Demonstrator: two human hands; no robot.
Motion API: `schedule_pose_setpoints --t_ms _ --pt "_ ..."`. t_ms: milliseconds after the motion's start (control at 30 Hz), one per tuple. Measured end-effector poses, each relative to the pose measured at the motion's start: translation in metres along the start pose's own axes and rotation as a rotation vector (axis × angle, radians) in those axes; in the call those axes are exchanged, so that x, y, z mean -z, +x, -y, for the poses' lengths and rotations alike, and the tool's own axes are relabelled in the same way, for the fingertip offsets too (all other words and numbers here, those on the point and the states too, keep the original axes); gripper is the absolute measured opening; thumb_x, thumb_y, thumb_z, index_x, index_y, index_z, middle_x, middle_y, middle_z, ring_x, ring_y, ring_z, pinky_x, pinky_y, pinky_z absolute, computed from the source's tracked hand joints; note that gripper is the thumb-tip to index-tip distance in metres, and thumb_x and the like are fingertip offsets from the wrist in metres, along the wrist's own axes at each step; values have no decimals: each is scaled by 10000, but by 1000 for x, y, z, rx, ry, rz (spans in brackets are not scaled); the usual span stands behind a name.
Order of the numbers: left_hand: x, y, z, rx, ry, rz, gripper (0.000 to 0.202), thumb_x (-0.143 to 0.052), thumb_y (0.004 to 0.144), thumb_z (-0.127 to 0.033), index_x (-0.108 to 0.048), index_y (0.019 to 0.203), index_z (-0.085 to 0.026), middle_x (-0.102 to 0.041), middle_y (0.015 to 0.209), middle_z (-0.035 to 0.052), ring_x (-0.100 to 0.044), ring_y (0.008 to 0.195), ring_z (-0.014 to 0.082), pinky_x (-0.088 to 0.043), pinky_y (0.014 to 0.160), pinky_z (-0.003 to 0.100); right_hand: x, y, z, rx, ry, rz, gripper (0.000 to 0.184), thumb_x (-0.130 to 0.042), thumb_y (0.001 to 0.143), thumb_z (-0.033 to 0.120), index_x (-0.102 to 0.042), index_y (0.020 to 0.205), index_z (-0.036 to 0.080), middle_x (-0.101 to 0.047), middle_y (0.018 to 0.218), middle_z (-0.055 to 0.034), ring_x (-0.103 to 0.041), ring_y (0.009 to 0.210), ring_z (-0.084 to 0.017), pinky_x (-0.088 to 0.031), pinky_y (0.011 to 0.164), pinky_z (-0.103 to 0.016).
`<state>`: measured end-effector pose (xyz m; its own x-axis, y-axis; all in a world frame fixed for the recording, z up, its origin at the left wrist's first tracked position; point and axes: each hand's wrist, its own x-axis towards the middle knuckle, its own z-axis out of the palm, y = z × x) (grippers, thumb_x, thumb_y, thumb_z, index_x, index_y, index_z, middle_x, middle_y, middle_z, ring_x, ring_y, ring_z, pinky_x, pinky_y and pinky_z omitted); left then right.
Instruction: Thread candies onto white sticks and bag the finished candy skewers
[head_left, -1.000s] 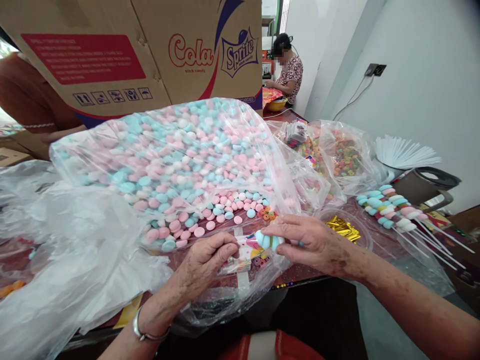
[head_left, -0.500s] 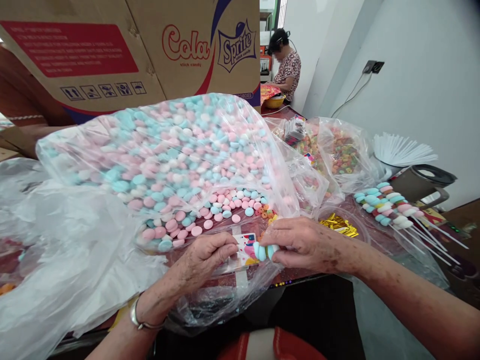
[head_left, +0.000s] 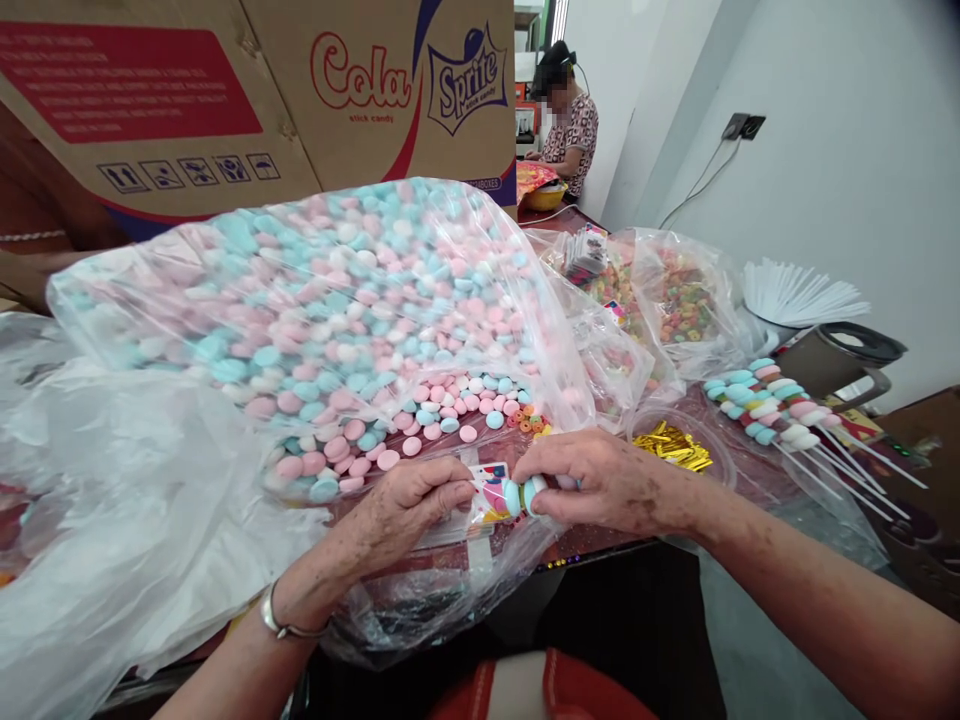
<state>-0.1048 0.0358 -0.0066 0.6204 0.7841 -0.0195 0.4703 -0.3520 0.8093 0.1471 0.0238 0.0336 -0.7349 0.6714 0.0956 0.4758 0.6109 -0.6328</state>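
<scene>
My left hand (head_left: 409, 512) is closed in a pinch on the mouth of a small printed wrapper bag (head_left: 487, 490). My right hand (head_left: 600, 480) is closed on a candy skewer (head_left: 521, 495) of blue and white discs, whose tip is at the bag's opening. Both hands are over the near edge of a big clear plastic bag (head_left: 330, 310) full of pink, blue and white candy discs. Loose discs (head_left: 442, 420) and small coloured ring candies (head_left: 529, 420) lie just beyond my fingers.
Finished candy skewers (head_left: 772, 410) lie at the right, beside gold twist ties (head_left: 675, 445) in a clear dish. Bags of coloured ring candy (head_left: 675, 300), white sticks (head_left: 799, 295) and a cardboard box (head_left: 262, 90) stand behind. Another person (head_left: 566, 130) works at the far end.
My right hand has brought the candy skewer leftward to the wrapper bag that my left hand holds. The view has shifted slightly.
</scene>
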Motion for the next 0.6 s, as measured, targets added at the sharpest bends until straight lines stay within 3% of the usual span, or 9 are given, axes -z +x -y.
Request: schedule_pose_setpoints --t_ms 133,267,367,500,600 --pt "4 5 -2 -9 -19 71 261 -468 926 -307 -609 762 -161 -498 647 -32 -416 596 102 -343 543 199 -6 -1 1 17 -34 14 447 -541 821 143 -537 1268 148 -667 1026 -75 -619 861 -171 -484 781 -275" --pt "10 9 -7 -64 20 81 250 -462 934 -293 -623 798 -159 -528 668 -29 -429 607 99 -347 560 197 -11 -1 3 74 -17 23 478 -481 874 141 -469 1352 134 -603 1208 -127 -574 1084 -202 -452 936 -325" --pt "16 13 -10 -138 104 97 257 -452 940 -289 -632 813 -156 -550 672 -17 -457 621 109 -359 579 208 -18 -2 4 55 57 -41 535 -468 881 133 -400 1410 157 -573 1305 -101 -544 1174 -188 -425 994 -311" --pt "22 21 -10 -263 259 100 258 -433 950 -281 -641 840 -175 -606 767 10 -516 693 125 -394 651 223 -33 -3 3 -7 147 -149 515 -474 866 107 -482 1366 236 -643 1226 -32 -620 1056 -159 -464 937 -277" --pt "26 26 -17 -257 341 88 220 -444 939 -272 -645 898 -192 -651 842 21 -561 772 143 -411 722 239 -42 -4 2 -47 206 -268 431 -476 867 112 -591 1265 230 -680 1153 -30 -633 1020 -160 -475 926 -281"
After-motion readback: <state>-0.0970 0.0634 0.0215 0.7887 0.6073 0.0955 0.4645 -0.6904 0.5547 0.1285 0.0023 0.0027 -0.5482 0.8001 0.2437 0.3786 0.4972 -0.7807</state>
